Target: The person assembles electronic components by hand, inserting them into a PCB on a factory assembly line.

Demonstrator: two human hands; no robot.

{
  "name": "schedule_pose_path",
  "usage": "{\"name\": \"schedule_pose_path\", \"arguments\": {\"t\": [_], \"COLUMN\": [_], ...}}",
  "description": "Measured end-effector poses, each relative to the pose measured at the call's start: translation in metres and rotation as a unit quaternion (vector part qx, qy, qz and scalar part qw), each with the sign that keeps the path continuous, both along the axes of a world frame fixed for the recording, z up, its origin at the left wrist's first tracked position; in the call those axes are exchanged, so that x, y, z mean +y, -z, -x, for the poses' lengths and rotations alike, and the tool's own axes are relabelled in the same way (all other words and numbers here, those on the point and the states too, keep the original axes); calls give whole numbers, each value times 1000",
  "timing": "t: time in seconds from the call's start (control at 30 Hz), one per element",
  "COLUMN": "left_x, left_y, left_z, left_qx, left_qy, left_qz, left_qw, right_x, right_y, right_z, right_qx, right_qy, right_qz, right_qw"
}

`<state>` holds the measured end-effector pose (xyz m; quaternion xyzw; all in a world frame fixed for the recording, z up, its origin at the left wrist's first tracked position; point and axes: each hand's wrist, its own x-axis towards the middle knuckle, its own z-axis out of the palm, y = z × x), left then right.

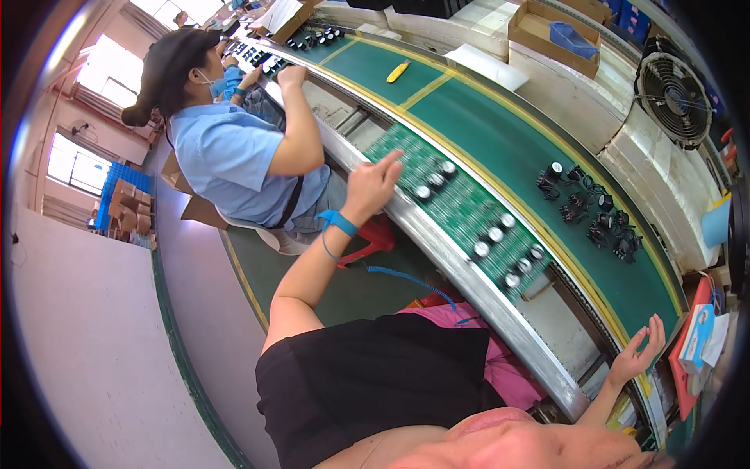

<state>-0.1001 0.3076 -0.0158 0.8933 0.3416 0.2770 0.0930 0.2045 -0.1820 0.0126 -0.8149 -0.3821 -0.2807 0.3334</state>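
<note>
A green circuit board panel (461,223) lies on the rails of the work line in front of me, with several round black capacitors with silvery tops (495,234) standing on it. At the panel's far left end is my left hand (375,184), its index finger stretched out over the board edge and the other fingers partly bent; it holds nothing that I can see. A blue wrist strap (337,223) with a coiled cord is around that wrist. My right hand (639,353) is raised beyond the panel's near right end, fingers apart, nothing in it.
Black wired components (590,205) lie in a group on the green belt (484,129). A yellow tool (398,71) rests farther along. A co-worker in blue (234,148) sits at the left along the line. A fan (673,98) and red tray (687,359) are right.
</note>
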Motion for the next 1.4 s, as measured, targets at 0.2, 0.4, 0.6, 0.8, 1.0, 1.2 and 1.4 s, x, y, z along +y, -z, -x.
{"name": "schedule_pose_path", "arguments": {"t": [0.2,0.4,0.6,0.8,1.0,1.2,1.4], "left_x": [-81,-133,-168,-182,-185,-188,-187], "left_y": [-4,-12,-8,-1,1,5,3], "left_z": [-25,-39,-48,-59,-71,-75,-68], "left_qx": [-94,-65,-97,-146,-201,-231,-213], "left_qy": [178,290,357,339,342,352,344], "left_qz": [50,5,25,39,47,10,-31], "left_qw": [978,955,929,929,917,907,914], "right_x": [-27,-110,-177,-152,-129,-128,-124], "right_y": [-17,-5,29,40,69,76,77], "right_z": [37,90,124,138,130,127,124], "right_qx": [-128,-132,-15,14,14,-35,-19], "right_qy": [13,110,249,305,255,259,236], "right_qz": [35,80,14,18,41,75,90], "right_qw": [991,982,968,952,966,962,967]}}
